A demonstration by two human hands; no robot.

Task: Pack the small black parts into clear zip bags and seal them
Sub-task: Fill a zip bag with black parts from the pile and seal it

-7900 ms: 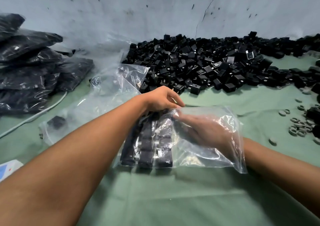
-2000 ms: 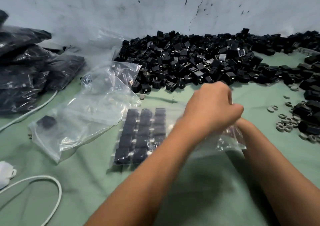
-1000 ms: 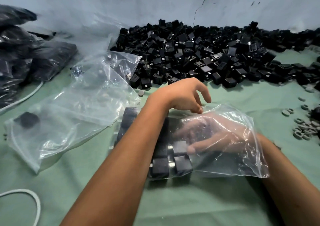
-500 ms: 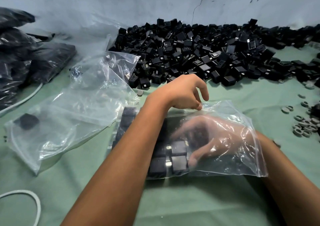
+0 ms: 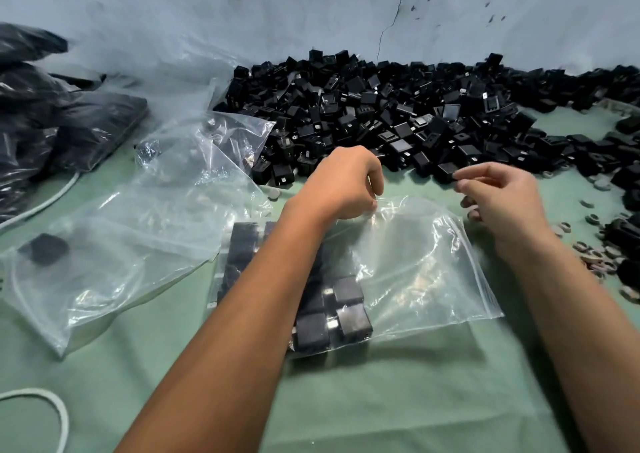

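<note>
A clear zip bag lies flat on the green cloth, its mouth to the right. Black parts sit in neat rows in its left half, partly hidden by my left forearm. My left hand pinches the bag's far edge. Outside the bag, my right hand reaches to the near edge of the big pile of loose black parts. Its thumb and forefinger close on the corner of one black part there.
Crumpled empty clear bags lie to the left, one holding a single black part. Filled dark bags are stacked at far left. A white cable loops at lower left. Small grey rings are scattered at right. A wall stands close behind.
My right hand has come out of the bag and moved up to the pile's edge. The bag has flattened. My left hand stays on its far edge.
</note>
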